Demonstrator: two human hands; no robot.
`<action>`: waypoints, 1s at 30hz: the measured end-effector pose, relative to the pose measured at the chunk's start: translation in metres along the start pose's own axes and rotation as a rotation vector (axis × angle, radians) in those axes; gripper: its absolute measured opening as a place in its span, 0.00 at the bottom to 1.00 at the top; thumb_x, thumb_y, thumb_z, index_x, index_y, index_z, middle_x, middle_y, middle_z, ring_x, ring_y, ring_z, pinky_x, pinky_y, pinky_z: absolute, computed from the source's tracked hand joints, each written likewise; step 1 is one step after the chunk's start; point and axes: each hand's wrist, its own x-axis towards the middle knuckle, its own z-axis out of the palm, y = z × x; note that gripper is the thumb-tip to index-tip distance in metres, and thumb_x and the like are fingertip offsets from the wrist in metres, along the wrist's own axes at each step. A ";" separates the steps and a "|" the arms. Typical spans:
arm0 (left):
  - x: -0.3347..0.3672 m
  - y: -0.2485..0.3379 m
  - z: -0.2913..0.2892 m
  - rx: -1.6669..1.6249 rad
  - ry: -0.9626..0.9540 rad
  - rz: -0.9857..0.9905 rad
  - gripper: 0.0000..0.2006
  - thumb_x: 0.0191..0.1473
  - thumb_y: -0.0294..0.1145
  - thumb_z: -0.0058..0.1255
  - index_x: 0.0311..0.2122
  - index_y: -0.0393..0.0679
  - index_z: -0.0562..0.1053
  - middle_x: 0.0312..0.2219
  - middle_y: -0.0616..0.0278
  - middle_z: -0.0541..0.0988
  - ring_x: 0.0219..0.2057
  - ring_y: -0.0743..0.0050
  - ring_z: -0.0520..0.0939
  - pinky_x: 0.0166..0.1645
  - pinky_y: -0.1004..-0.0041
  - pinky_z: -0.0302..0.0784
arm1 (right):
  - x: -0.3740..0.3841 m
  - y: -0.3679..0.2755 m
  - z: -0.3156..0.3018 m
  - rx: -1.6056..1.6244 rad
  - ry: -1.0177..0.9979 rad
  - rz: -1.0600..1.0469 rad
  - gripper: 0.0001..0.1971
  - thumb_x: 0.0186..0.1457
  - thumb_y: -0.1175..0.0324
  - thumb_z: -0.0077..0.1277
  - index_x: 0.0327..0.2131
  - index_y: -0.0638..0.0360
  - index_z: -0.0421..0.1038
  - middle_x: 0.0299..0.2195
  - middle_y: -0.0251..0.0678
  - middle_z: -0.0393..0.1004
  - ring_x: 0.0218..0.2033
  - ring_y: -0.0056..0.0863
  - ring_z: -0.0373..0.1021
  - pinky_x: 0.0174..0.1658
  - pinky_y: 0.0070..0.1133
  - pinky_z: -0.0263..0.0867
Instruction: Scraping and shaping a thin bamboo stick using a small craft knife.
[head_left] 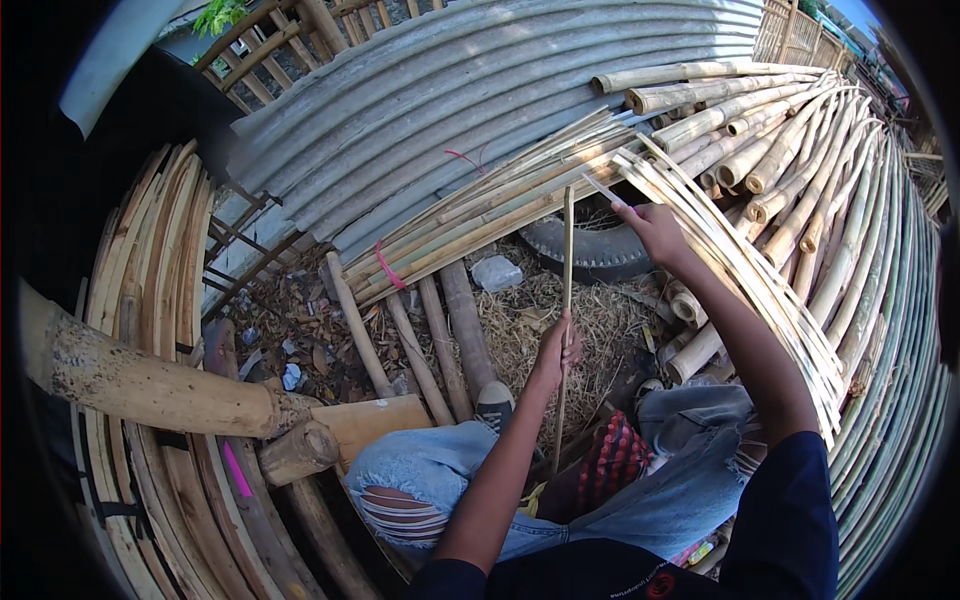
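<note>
My left hand (pixel 556 352) is closed around a thin bamboo strip (pixel 568 250) standing almost upright between my knees. The strip's lower end drops to the dark and red patterned cloth (pixel 606 460) between my legs. My right hand (pixel 655 236) is closed on a knife, its handle hidden in my fingers. The pale narrow blade (pixel 602 189) points up and left toward the strip's top end, with a small gap seeming to lie between them. Beside my right arm lies a bundle of split bamboo slats (pixel 740 270).
Bamboo poles (pixel 790 165) are piled at the right. A tied slat bundle (pixel 470 225) leans across a tire (pixel 585 245) ahead. Corrugated sheeting (pixel 480 90) stands behind. Stacked slats (pixel 150 270) and a thick bamboo pole (pixel 160 385) are at the left. Straw and leaves litter the ground.
</note>
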 end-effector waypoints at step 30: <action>0.000 -0.016 0.018 0.175 0.280 0.125 0.19 0.50 0.52 0.49 0.22 0.48 0.65 0.09 0.78 0.59 0.08 0.92 0.59 0.11 0.86 0.52 | -0.027 -0.007 0.035 -0.429 -0.438 -0.414 0.32 0.52 0.43 0.39 0.12 0.66 0.65 0.11 0.50 0.62 0.17 0.48 0.64 0.23 0.36 0.57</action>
